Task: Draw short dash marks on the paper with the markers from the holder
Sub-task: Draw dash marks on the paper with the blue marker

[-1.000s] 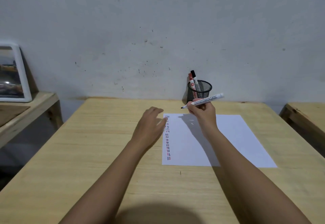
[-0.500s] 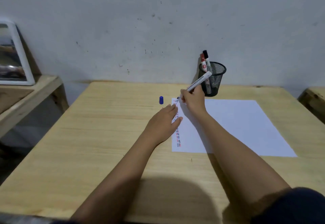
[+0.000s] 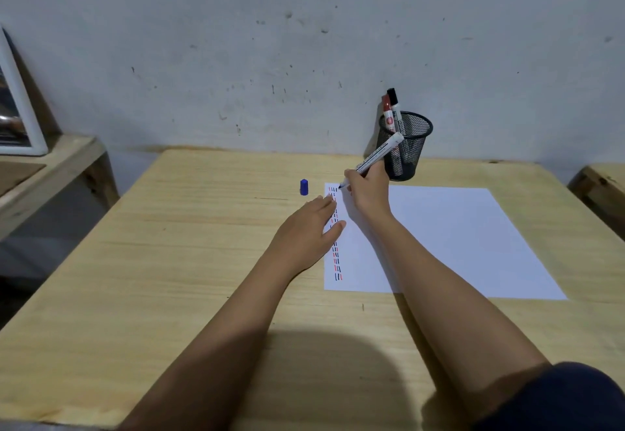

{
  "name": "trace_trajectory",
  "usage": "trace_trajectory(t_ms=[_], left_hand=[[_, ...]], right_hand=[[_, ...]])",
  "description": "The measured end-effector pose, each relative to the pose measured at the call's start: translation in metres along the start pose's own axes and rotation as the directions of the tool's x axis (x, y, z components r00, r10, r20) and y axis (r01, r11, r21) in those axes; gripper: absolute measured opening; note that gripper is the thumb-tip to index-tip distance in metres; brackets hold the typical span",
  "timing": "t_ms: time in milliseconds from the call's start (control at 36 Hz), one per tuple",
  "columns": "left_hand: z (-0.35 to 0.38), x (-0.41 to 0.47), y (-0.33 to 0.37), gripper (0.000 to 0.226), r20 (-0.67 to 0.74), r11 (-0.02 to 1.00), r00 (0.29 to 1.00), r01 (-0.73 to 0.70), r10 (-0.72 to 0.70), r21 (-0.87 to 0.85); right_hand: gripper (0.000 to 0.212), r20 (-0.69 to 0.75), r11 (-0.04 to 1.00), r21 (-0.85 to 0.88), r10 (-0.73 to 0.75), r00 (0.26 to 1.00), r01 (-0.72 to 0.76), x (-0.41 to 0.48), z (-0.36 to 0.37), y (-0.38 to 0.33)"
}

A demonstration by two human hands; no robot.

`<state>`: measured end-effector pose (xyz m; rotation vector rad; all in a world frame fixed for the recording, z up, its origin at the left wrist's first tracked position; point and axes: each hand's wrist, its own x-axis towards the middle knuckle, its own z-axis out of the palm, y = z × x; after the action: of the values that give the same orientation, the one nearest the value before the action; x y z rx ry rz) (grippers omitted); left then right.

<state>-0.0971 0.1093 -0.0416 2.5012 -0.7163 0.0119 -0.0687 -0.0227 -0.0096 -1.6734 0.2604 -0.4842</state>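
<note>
A white sheet of paper (image 3: 456,238) lies on the wooden table (image 3: 169,261), with columns of short red and dark dashes along its left edge. My right hand (image 3: 367,192) grips an uncapped white marker (image 3: 378,157), its tip touching the paper's top left corner. My left hand (image 3: 309,229) rests flat, fingers spread over the paper's left edge, covering some dashes. The marker's blue cap (image 3: 304,187) stands on the table left of the paper. A black mesh holder (image 3: 407,146) behind the paper holds a red marker (image 3: 388,111) and a black marker (image 3: 394,101).
The holder stands against the grey wall at the table's back edge. A lower wooden shelf (image 3: 44,163) with a white-framed picture (image 3: 18,116) is at the left. Another wooden surface (image 3: 602,180) shows at the right edge.
My right hand has brought the marker down from mid-air to the paper's top left corner. My left hand let go of the blue cap, which now stands on the table, and settled on the paper's edge.
</note>
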Motion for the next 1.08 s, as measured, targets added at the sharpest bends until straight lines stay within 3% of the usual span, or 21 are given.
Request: trace_trajectory(t_ms=[944, 1083], left_hand=[[-0.0022, -0.0009, 0.0034, 0.053, -0.004, 1.0, 1.0, 0.009, -0.009, -0.002], [-0.0033, -0.0003, 0.003, 0.05, -0.03, 0.999, 1.0, -0.004, 0.003, -0.039]], right_hand=[[0.017, 0.025, 0.998, -0.069, -0.001, 1.0, 0.003, -0.0021, 0.0006, -0.0014], [0.018, -0.048, 0.992, 0.108, 0.07, 0.996, -0.064, -0.0013, -0.0013, -0.0048]])
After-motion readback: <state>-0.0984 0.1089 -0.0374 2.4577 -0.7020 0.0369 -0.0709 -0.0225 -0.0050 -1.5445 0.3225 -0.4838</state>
